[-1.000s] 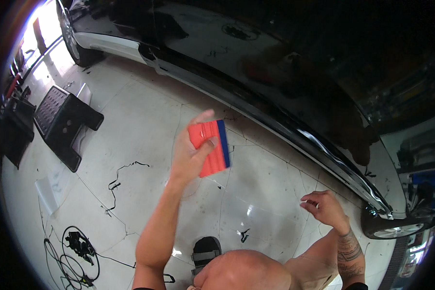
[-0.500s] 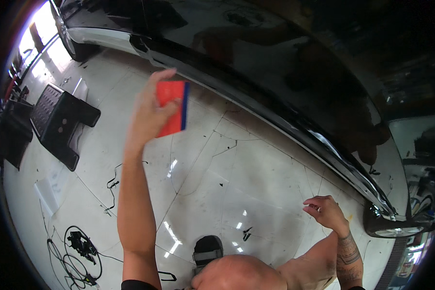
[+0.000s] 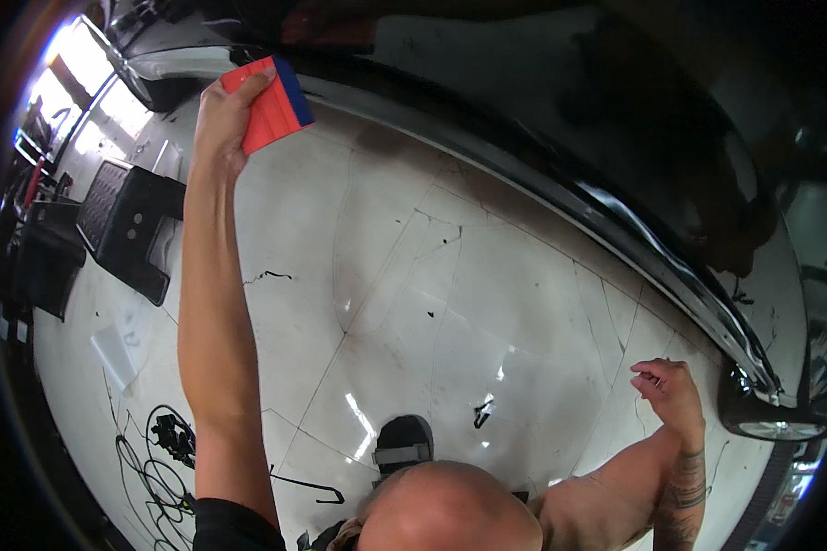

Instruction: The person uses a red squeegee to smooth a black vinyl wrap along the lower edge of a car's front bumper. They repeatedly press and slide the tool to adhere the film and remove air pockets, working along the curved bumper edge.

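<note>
My left hand (image 3: 220, 119) grips a red squeegee (image 3: 259, 108) with a blue edge strip, thumb across its face. My left arm is stretched far forward. In the view the squeegee overlaps the lower side sill (image 3: 358, 108) of a black car (image 3: 524, 83); whether it touches the sill I cannot tell. At the lower right my tattooed right arm is bent. The right hand (image 3: 673, 395) hovers by my bare leg, fingers loosely curled, with a gap to the thumb and nothing seen in it.
A black step stool (image 3: 129, 225) stands on the left, with a white sheet (image 3: 113, 356) below it on the tiled floor (image 3: 386, 303). Tangled black cables (image 3: 161, 468) lie at the lower left. Small dark scraps (image 3: 482, 413) lie near my shoe (image 3: 404, 439). A car wheel (image 3: 781, 429) is at right.
My left hand has moved forward and to the left with the squeegee, which is now tilted and nearer the car's sill. My right hand appears slightly farther right. The whole view has shifted.
</note>
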The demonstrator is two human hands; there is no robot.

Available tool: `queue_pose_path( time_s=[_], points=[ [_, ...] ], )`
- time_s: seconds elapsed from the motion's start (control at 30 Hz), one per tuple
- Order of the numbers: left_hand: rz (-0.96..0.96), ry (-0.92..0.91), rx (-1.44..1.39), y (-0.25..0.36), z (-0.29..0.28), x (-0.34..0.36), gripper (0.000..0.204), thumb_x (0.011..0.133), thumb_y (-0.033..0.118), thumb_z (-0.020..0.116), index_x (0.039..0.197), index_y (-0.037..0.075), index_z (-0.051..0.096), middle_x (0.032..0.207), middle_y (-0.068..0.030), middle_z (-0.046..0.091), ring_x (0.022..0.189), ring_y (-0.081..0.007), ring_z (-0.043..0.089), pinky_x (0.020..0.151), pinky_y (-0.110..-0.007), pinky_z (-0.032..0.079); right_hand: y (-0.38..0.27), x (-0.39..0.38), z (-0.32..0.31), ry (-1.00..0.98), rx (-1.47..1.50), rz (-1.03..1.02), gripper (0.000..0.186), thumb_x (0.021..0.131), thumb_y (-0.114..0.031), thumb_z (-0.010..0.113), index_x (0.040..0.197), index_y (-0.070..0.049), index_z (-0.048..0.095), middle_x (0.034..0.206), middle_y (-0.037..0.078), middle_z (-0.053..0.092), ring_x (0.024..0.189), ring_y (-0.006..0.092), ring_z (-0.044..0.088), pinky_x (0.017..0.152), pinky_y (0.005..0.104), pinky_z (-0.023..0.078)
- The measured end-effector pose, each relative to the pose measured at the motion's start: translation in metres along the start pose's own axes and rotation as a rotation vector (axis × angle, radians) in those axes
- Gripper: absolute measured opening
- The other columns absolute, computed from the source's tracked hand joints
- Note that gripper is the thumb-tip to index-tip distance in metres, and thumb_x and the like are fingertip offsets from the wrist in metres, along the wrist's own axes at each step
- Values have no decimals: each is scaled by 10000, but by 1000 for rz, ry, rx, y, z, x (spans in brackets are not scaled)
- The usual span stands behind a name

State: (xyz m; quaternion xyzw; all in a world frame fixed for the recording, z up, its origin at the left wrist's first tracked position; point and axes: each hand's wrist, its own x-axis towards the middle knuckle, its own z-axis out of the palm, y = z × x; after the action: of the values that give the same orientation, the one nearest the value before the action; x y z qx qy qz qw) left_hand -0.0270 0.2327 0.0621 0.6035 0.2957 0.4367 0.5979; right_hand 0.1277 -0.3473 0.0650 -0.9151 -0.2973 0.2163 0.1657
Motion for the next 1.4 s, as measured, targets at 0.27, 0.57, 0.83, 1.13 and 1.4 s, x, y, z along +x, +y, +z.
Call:
queue_pose_path(
  time_s=[0.27,0.57,0.83,1.13,1.4],
  points=[
    [224,-106,279,-17,139,-141,290,888,259,716,922,-21,647,1000,-237,644,1038,-405,548,975,-498,414,-46,19,-9,46,-125,-254,174,842,-70,753,996,6,722,789,130,687,646,214,642,581,301,493],
    [-129,-46,-360,-2,56,-118,223,877,140,731,1005,-19,642,964,-94,703,918,-209,696,830,-385,574,-155,35,-32,227,-134,-626,158,844,-29,730,992,22,718,752,136,659,630,195,643,560,297,480],
    [370,232,255,-18,117,-94,171,868,123,725,816,-24,657,710,-95,682,625,-210,636,593,-374,495,-122,28,-32,183,-202,-422,143,848,-42,718,972,26,730,758,143,673,602,194,641,550,290,470],
    [60,-37,-323,-12,98,-112,132,879,110,702,817,0,662,821,-160,689,744,-292,657,695,-390,522,-137,25,-31,160,-250,-487,157,833,-15,720,977,49,712,789,154,679,579,206,642,568,290,500],
    [250,-11,-41,-5,167,-170,189,888,124,676,921,-47,605,842,-243,674,864,-430,679,791,-463,524,-141,36,-36,212,-238,-476,132,850,-57,725,939,40,717,733,129,659,552,177,582,534,293,429]
  ],
)
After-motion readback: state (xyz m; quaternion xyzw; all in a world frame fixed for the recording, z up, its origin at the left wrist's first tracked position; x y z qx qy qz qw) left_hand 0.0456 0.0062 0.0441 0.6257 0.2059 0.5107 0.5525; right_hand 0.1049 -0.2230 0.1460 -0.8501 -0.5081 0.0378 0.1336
